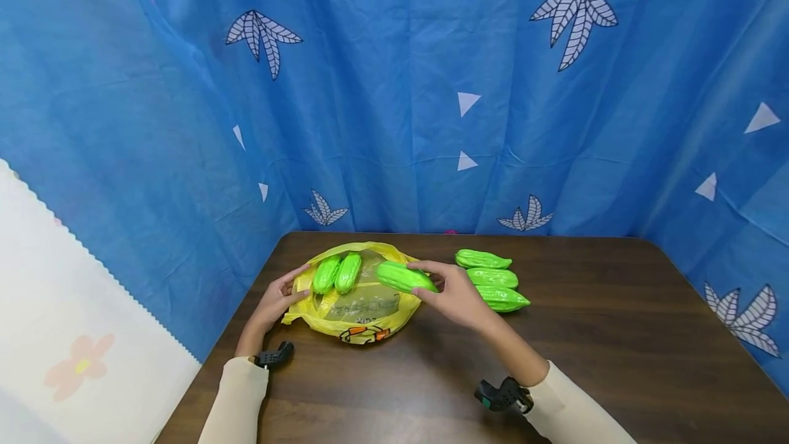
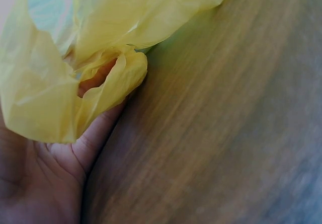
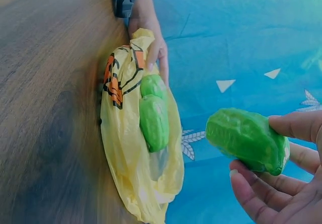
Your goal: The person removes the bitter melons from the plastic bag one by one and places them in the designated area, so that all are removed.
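At lower centre, I pinch a green gourd (image 1: pixel 396 276) above the yellow bag (image 1: pixel 327 325) with my right hand (image 1: pixel 458 295); my left hand (image 1: pixel 274 303), gripping its left edge, should spread it wide.

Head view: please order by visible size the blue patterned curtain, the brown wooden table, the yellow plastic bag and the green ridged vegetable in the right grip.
Largest to smallest:
Blue patterned curtain
Brown wooden table
Yellow plastic bag
Green ridged vegetable in the right grip
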The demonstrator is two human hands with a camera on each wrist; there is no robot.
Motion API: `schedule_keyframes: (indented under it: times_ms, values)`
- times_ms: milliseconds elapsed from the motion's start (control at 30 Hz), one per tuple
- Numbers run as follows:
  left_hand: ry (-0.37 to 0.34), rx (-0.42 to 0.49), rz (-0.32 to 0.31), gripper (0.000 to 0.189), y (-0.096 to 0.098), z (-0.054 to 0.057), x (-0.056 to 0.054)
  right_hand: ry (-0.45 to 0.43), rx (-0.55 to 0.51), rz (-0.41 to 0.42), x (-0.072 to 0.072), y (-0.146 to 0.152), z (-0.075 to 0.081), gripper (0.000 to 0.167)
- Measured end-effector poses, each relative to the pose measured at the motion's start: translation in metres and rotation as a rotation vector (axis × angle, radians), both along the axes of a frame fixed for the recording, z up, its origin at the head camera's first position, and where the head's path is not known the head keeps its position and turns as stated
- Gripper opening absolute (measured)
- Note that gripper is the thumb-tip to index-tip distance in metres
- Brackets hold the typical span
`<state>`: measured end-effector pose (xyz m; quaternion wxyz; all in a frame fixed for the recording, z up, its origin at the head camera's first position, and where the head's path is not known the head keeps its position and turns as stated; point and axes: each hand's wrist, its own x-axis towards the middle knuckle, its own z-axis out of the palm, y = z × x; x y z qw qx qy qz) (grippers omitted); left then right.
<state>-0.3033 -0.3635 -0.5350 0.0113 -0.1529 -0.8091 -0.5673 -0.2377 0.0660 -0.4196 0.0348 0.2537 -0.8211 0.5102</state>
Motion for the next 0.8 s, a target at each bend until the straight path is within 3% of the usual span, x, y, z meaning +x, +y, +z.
schedule_keyframes:
  times_ms: [333,600,800]
  values:
    - [-0.006,-0.018,0.014,0.063,0.003,0.005,0.002,-0.086,-0.073,0.070,0.011,0.025,0.000,0.044]
    - [-0.019,-0.011,0.004,0.062,0.014,0.032,0.018,-0.119,-0.081,0.112,0.017,0.042,-0.003,0.050]
    - [-0.030,0.013,-0.007,0.063,0.014,0.031,0.020,-0.174,-0.096,0.140,0.022,0.058,-0.011,0.051]
